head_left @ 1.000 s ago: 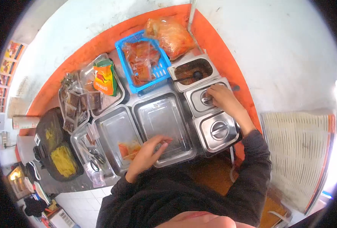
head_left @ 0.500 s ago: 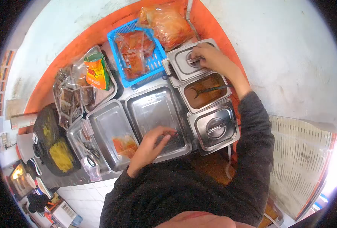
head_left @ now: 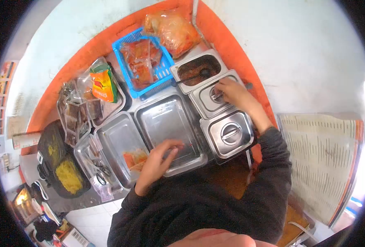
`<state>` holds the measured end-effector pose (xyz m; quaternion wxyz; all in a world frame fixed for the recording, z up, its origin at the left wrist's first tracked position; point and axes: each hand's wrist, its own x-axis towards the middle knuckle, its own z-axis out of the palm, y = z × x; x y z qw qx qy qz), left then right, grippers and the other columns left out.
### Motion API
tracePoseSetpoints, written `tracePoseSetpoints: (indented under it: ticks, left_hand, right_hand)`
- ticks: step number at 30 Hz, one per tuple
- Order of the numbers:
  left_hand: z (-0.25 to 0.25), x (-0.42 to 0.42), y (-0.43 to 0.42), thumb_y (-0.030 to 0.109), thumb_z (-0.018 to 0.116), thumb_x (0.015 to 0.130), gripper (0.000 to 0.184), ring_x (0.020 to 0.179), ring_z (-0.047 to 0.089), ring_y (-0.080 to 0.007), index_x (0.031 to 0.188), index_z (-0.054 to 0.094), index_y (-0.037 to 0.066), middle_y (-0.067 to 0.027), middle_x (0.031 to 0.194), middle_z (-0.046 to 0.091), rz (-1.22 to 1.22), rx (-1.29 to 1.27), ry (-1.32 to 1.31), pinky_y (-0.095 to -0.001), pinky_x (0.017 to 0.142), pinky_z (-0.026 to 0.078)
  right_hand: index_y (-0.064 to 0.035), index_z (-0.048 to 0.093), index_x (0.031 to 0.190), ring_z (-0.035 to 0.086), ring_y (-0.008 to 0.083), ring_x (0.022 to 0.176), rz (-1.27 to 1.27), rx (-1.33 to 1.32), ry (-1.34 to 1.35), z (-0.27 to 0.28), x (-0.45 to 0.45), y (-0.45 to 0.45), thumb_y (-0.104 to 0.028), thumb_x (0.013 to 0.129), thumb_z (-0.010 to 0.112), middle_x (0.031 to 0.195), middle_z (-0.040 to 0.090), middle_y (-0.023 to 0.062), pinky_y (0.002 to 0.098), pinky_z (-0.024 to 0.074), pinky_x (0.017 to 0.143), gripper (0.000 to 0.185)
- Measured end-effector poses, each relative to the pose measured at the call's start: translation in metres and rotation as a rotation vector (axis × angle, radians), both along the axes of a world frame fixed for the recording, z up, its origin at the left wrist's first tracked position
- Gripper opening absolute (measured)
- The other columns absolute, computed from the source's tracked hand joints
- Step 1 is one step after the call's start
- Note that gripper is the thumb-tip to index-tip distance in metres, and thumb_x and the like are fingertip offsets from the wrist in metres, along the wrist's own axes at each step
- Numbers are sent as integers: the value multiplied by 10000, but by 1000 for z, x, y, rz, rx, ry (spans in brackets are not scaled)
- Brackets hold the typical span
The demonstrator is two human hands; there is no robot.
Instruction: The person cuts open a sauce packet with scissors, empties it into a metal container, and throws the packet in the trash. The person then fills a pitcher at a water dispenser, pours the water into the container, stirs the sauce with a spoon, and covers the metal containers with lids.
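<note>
My right hand (head_left: 234,94) grips the handle of a steel lid (head_left: 209,103), which lies over the middle of three steel food containers. Beyond it stands the far container (head_left: 185,84), uncovered, with dark reddish-brown food and a black-handled ladle (head_left: 197,77) inside. A second lid (head_left: 230,133) covers the near container. My left hand (head_left: 155,164) hovers over the near left part of a shallow steel tray (head_left: 162,113), thumb and fingers apart, holding nothing. Left of that hand, another steel tray (head_left: 114,133) has an orange-and-white food piece (head_left: 135,158) at its near end.
A blue basket (head_left: 118,55) with bagged reddish food and a large plastic bag of food (head_left: 174,33) stand at the back. Leftward are trays of packets, an orange-green packet (head_left: 104,86), scissors (head_left: 102,175) and a dark container (head_left: 52,131) with yellow food. A wall rises behind.
My right hand has moved the lid nearer, from the far container onto the middle one. The far container is now uncovered and the middle one covered. My left hand stays over the tray.
</note>
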<state>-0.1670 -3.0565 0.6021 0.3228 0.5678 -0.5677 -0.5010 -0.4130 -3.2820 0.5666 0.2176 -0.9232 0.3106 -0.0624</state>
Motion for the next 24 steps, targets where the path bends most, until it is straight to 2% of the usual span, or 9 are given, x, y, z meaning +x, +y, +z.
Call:
tracePoseSetpoints:
  ticks: [4,6,8,9,10,12,14,20,24]
  left_hand:
    - [14,-1,21,83,500,877,209,945,588,-241,1067,561,21,-127,987,610,-100,-45,-35,-317,828,438]
    - [15,2,38,83,498,877,214,952,585,-244,1074,558,21,-127,989,612,-168,-43,-9,-319,835,434]
    - [19,3,59,84,484,886,202,925,582,-199,1058,558,7,-112,973,618,-198,-15,8,-308,826,439]
    - [19,6,68,84,480,890,197,913,580,-184,1051,559,3,-107,962,619,-240,-17,7,-305,819,443]
    - [18,9,79,84,475,893,193,901,578,-169,1044,559,-2,-102,952,620,-302,-18,5,-301,813,446]
    - [8,15,100,86,469,899,185,875,570,-148,1027,563,-8,-91,927,619,-402,21,133,-290,804,443]
    - [5,19,114,88,462,903,182,855,565,-138,1016,565,-11,-84,907,618,-557,50,219,-280,797,437]
    - [6,12,177,75,441,900,189,813,564,-142,1002,568,-20,-89,883,619,-997,-76,285,-261,778,423]
    - [28,-19,234,60,447,890,184,823,572,-138,999,575,-16,-94,880,626,-1073,-163,429,-256,790,422]
  right_hand:
    - [-59,584,957,518,316,1009,-55,-153,55,-4,5,18,-13,716,526,1002,555,138,384,417,866,253]
    - [-81,593,961,484,307,1059,-179,-385,-73,-15,4,33,-2,654,578,1083,541,104,368,412,895,318]
    - [-81,573,1054,466,298,1107,-359,-393,-113,-1,10,60,-21,665,581,1173,510,113,362,399,933,394]
    - [-73,554,1077,465,293,1100,-450,-304,-262,19,14,84,-48,676,591,1156,508,121,372,401,930,403]
    - [-67,545,1080,480,271,1063,-513,-377,-506,66,26,136,-43,712,589,1106,516,118,351,418,900,371]
    - [-51,549,1057,528,194,822,-788,-349,-814,51,35,200,-86,810,590,969,533,86,305,444,762,253]
    - [-36,577,1004,524,184,759,-973,-394,-890,65,49,288,-108,824,590,925,550,81,309,445,715,194]
    - [-13,596,920,570,238,765,-1360,-494,-802,19,104,520,-81,827,573,794,556,108,318,451,668,118]
    - [-20,585,923,577,230,753,-1593,-334,-705,-10,150,636,-73,825,561,818,568,108,301,460,651,114]
